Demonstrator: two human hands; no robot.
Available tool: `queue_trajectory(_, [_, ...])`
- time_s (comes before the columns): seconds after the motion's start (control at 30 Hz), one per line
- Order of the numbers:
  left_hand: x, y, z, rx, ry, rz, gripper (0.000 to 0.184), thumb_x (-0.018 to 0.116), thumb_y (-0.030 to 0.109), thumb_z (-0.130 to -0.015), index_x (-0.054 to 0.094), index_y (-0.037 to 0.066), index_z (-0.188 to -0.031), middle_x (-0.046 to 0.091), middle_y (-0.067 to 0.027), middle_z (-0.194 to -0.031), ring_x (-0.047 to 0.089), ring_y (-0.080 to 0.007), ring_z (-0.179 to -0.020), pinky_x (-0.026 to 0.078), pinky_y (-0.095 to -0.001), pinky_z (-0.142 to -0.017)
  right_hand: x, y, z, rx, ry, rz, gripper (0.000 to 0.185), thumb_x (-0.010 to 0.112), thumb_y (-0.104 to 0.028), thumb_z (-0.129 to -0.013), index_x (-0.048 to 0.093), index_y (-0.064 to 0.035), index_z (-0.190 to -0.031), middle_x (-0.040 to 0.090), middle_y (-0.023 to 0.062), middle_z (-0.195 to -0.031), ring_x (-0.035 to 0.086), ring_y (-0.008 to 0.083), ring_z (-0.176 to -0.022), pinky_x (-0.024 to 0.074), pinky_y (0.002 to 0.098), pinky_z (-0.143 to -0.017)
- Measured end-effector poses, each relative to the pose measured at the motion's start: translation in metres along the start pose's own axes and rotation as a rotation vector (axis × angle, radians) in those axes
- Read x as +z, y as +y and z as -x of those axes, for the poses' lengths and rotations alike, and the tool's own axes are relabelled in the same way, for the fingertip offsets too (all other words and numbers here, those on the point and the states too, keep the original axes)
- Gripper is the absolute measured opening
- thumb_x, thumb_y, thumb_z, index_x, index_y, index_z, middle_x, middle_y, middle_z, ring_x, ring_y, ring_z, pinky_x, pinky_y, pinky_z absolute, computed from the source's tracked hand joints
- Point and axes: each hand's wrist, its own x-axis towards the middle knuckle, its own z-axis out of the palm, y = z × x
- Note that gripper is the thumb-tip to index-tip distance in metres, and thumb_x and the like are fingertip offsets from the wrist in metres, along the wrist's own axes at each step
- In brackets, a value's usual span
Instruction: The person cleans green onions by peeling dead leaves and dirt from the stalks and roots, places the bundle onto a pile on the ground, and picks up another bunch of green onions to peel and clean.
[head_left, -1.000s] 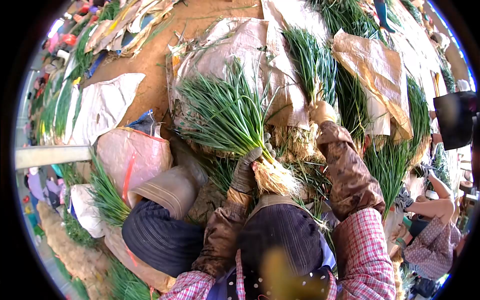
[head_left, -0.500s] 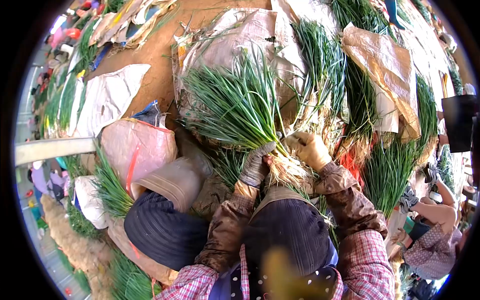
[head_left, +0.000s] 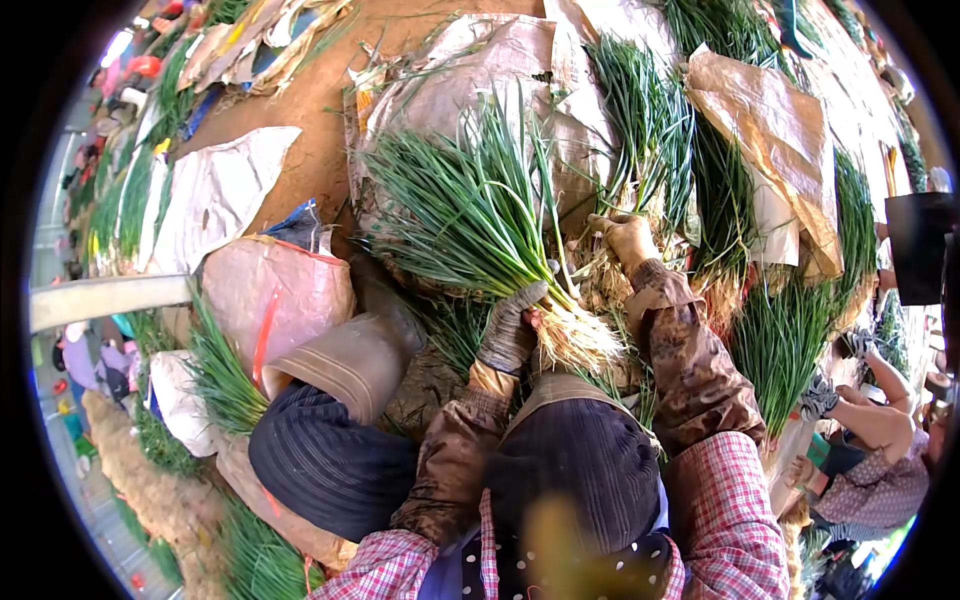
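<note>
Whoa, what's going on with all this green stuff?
Someone's gloved left grip holds a big green bunch just above its pale roots. Their right grip is by the root end of another pile; I can't tell whether it has hold of anything. More greens lie around.

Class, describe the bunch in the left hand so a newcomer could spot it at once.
Below the large pale sheet at upper middle, find the left hand in its grey glove. From it, the bunch fans green leaves over the sheet. Unlike the bunches to its right, it alone is gripped by that glove.
</note>
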Motion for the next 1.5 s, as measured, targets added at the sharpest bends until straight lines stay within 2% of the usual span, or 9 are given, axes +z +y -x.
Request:
queue_trajectory(0.13, [-0.001,0.000,-0.003,0.007,-0.073,0.101,0.027,0.073,0.015,-0.076,0.063,0.001,-0.096,0.057,-0.0011,-0.063,0.054,-0.0093,-0.053,0.048,-0.0231,-0.052,0.000,-0.017,0.016,0.111,0.030,-0.103,0.040,0.069,-0.029,-0.083,0.063,0.0024,-0.107,0.061,0.0065,-0.065,0.048,0.0085,-0.045,0.0392,0.0235,-0.041])
queue_trajectory(0.3, [0.010,0.009,-0.001,-0.045,-0.344,0.098,0.053,0.070,0.020,-0.078,0.048,0.002,-0.123,0.061,-0.0076,-0.101,0.059,-0.0227,-0.092,0.048,-0.0403,-0.088,0.006,-0.022,0.023,0.246,0.151,-0.240,0.040,0.070,-0.025,-0.083,0.062,0.0048,-0.108,0.065,0.0093,-0.072,0.054,0.0095,-0.050,0.0440,0.0223,-0.044])
queue_trajectory(0.5, [-0.002,0.005,-0.008,-0.052,-0.125,-0.164,0.027,0.076,0.016,-0.073,0.064,0.003,-0.094,0.061,-0.0007,-0.070,0.048,-0.0051,-0.049,0.040,-0.0166,-0.045,-0.001,-0.086,0.100,0.110,0.024,-0.191,0.027,0.068,-0.022,-0.083,0.066,-0.0017,-0.100,0.069,0.0112,-0.096,0.065,0.0175,-0.082,0.0532,0.0279,-0.074])
queue_trajectory(0.63, [0.004,0.004,-0.005,-0.046,-0.058,-0.375,0.019,0.075,0.021,-0.074,0.065,0.005,-0.081,0.060,-0.0008,-0.063,0.053,-0.0088,-0.049,0.043,-0.0208,-0.048,0.016,-0.082,0.115,-0.279,0.139,-0.003,0.016,0.069,-0.020,-0.081,0.071,-0.0078,-0.092,0.068,0.0127,-0.093,0.064,0.0216,-0.083,0.0520,0.0324,-0.075])
queue_trajectory(0.83, [0.016,0.011,0.003,-0.016,-0.062,-0.206,0.018,0.074,0.018,-0.075,0.065,0.005,-0.083,0.059,-0.0012,-0.064,0.053,-0.0089,-0.050,0.043,-0.0205,-0.047,0.011,-0.074,0.110,0.321,-0.047,-1.116,0.024,0.062,-0.023,-0.088,0.065,-0.0009,-0.098,0.069,0.0102,-0.085,0.065,0.0161,-0.067,0.0552,0.0283,-0.059])
queue_trajectory(1.1, [0.001,0.005,-0.009,-0.114,-0.007,-0.393,0.022,0.077,0.019,-0.073,0.064,0.005,-0.085,0.060,-0.0022,-0.065,0.052,-0.0095,-0.049,0.044,-0.0209,-0.045,-0.008,-0.113,0.099,0.004,-0.072,0.272,0.031,0.066,-0.031,-0.084,0.063,-0.0027,-0.094,0.067,0.0155,-0.093,0.064,0.0258,-0.083,0.0513,0.0378,-0.072])
queue_trajectory(1.37, [-0.010,0.010,-0.007,-0.030,-0.220,-0.356,0.023,0.074,0.018,-0.075,0.069,0.003,-0.093,0.066,-0.0045,-0.078,0.059,-0.0101,-0.063,0.048,-0.0211,-0.056,0.034,-0.075,0.088,-0.230,0.143,-0.089,0.017,0.056,-0.014,-0.088,0.064,-0.0034,-0.098,0.067,0.0181,-0.087,0.065,0.0303,-0.080,0.0510,0.0390,-0.073])
queue_trajectory(1.43, [-0.016,0.008,-0.010,-0.047,-0.174,-0.405,0.025,0.071,0.016,-0.077,0.069,0.005,-0.099,0.068,-0.0049,-0.082,0.060,-0.0105,-0.064,0.048,-0.0212,-0.056,0.023,-0.087,0.102,-0.315,0.169,0.039,0.013,0.057,-0.012,-0.086,0.063,-0.0030,-0.093,0.065,0.0192,-0.077,0.064,0.0317,-0.071,0.0509,0.0392,-0.066])
queue_trajectory(1.5, [-0.007,0.008,-0.005,0.037,-0.142,-0.426,0.020,0.076,0.019,-0.073,0.067,0.004,-0.084,0.063,-0.0028,-0.068,0.055,-0.0095,-0.052,0.045,-0.0214,-0.048,-0.004,-0.119,0.124,-0.279,0.115,0.225,0.012,0.058,-0.012,-0.085,0.063,-0.0025,-0.090,0.064,0.0201,-0.074,0.064,0.0323,-0.068,0.0504,0.0398,-0.064])
